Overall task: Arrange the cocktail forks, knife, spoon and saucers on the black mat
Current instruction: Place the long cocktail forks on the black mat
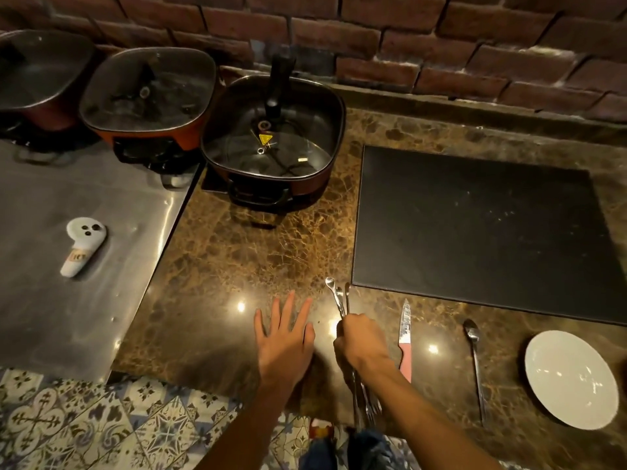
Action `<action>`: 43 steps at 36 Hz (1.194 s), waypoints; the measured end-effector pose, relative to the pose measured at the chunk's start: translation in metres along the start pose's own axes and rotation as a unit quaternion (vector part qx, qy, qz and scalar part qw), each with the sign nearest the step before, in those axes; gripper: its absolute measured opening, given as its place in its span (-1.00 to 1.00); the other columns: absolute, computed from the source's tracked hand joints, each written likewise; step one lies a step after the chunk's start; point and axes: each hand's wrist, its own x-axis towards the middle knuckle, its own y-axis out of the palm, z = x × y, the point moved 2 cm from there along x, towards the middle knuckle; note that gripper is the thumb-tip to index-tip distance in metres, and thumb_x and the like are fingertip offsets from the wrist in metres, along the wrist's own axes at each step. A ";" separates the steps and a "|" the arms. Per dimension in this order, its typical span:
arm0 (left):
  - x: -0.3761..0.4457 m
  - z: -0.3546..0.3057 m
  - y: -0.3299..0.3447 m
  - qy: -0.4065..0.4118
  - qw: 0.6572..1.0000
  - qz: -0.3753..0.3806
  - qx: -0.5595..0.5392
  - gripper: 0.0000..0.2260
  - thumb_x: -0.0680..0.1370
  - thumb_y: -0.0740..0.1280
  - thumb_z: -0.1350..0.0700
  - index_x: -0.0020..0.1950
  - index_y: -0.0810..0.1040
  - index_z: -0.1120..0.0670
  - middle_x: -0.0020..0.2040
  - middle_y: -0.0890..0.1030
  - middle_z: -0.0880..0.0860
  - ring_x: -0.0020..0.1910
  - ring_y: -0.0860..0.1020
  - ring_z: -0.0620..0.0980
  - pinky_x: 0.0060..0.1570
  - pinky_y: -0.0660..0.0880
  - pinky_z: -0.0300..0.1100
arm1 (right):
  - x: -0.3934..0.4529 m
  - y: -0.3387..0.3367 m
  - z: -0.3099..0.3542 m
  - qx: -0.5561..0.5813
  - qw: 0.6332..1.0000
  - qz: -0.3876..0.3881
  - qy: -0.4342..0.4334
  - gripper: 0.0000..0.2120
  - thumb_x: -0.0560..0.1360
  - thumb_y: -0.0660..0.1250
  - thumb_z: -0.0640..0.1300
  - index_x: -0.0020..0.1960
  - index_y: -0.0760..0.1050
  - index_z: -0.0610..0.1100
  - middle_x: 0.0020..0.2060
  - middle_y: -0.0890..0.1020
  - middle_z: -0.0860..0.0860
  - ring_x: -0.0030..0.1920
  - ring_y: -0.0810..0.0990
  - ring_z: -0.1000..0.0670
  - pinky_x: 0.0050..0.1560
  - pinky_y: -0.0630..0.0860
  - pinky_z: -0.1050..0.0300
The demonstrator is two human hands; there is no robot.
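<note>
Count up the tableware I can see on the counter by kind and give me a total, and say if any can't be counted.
Knife, pink handle: 1
Spoon: 1
Saucers, white: 1 visible; whether it is a stack cannot be told
Cocktail forks: a bundle gripped in the right hand, number unclear
Total: 3 pieces plus the fork bundle. The black mat holds 0.

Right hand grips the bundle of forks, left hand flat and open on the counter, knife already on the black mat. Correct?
Not quite. In the head view the knife lies on the marble counter, just short of the black mat, not on it. The rest holds: the right hand grips the bundle of forks and the left hand lies flat and open on the counter.
</note>
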 end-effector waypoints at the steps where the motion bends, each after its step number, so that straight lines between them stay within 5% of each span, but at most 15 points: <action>1: 0.006 -0.001 0.001 -0.004 1.000 0.006 -0.002 -0.49 0.66 0.03 -0.14 0.63 0.07 -0.18 0.63 0.24 0.02 0.59 0.28 0.14 0.52 0.11 0.32 | 0.002 -0.003 -0.002 0.012 1.000 0.004 -0.001 -0.79 0.44 0.35 -0.17 0.02 0.65 -0.19 -0.04 0.67 -0.18 -0.02 0.65 -0.22 -0.01 0.60 0.02; 10: 0.089 -0.034 0.003 -0.014 0.999 0.009 -0.032 -0.49 0.66 -0.05 -0.16 0.63 0.02 -0.23 0.66 0.13 -0.05 0.65 0.10 0.09 0.55 0.03 0.29 | 0.049 -0.060 -0.028 0.120 0.992 0.000 0.035 -0.75 0.34 0.44 -0.04 -0.15 0.61 -0.23 -0.18 0.67 -0.17 -0.15 0.66 -0.14 -0.21 0.55 0.12; 16: 0.131 -0.062 0.008 0.014 1.000 -0.013 -0.024 -0.54 0.68 0.01 -0.13 0.61 0.16 -0.21 0.64 0.21 0.00 0.62 0.18 0.13 0.51 0.18 0.32 | 0.112 -0.109 -0.050 0.176 0.981 -0.036 0.074 -0.70 0.39 0.48 -0.04 -0.34 0.43 -0.15 -0.24 0.65 -0.17 -0.26 0.67 -0.11 -0.29 0.56 0.09; 21: 0.133 -0.059 0.017 0.002 1.000 0.003 -0.025 -0.52 0.67 -0.08 -0.21 0.62 0.06 -0.29 0.65 0.16 -0.07 0.64 0.15 0.09 0.53 0.07 0.31 | 0.157 -0.138 -0.057 0.227 0.969 -0.048 0.089 -0.67 0.40 0.48 -0.04 -0.06 0.56 -0.31 -0.15 0.67 -0.24 -0.14 0.69 -0.20 -0.03 0.65 -0.07; 27: 0.134 -0.057 0.019 -0.001 1.000 0.000 -0.023 -0.53 0.67 -0.12 -0.21 0.61 0.03 -0.30 0.66 0.13 -0.08 0.65 0.12 0.09 0.51 0.11 0.31 | 0.186 -0.155 -0.057 0.246 0.962 -0.071 0.097 -0.72 0.41 0.43 -0.09 -0.09 0.59 -0.33 -0.17 0.68 -0.28 -0.14 0.69 -0.20 0.01 0.64 -0.03; 33: 0.134 -0.058 0.018 0.001 1.000 -0.003 -0.026 -0.52 0.67 -0.12 -0.22 0.61 -0.02 -0.31 0.66 0.13 -0.09 0.65 0.12 0.07 0.50 0.11 0.29 | 0.178 -0.157 -0.063 0.251 0.960 -0.090 0.089 -0.79 0.48 0.33 -0.17 -0.26 0.55 -0.28 -0.44 0.66 -0.18 -0.38 0.70 -0.07 -0.15 0.67 0.02; 40: 0.131 -0.058 0.016 0.003 1.000 -0.013 -0.022 -0.52 0.67 -0.07 -0.20 0.62 0.08 -0.28 0.65 0.18 -0.08 0.64 0.15 0.07 0.49 0.16 0.31 | 0.133 -0.133 -0.092 0.261 0.956 -0.095 0.098 -0.65 0.51 0.27 -0.07 -0.33 0.58 -0.27 -0.51 0.65 -0.17 -0.42 0.68 -0.07 -0.10 0.65 0.02; 43: 0.130 -0.058 0.016 0.017 0.999 -0.024 -0.015 -0.52 0.67 -0.02 -0.19 0.62 0.12 -0.24 0.65 0.21 -0.05 0.63 0.17 0.10 0.50 0.15 0.31 | 0.103 -0.109 -0.111 0.249 0.957 -0.094 0.116 -0.65 0.50 0.33 0.00 -0.30 0.57 -0.25 -0.39 0.68 -0.21 -0.26 0.70 -0.18 -0.08 0.63 -0.03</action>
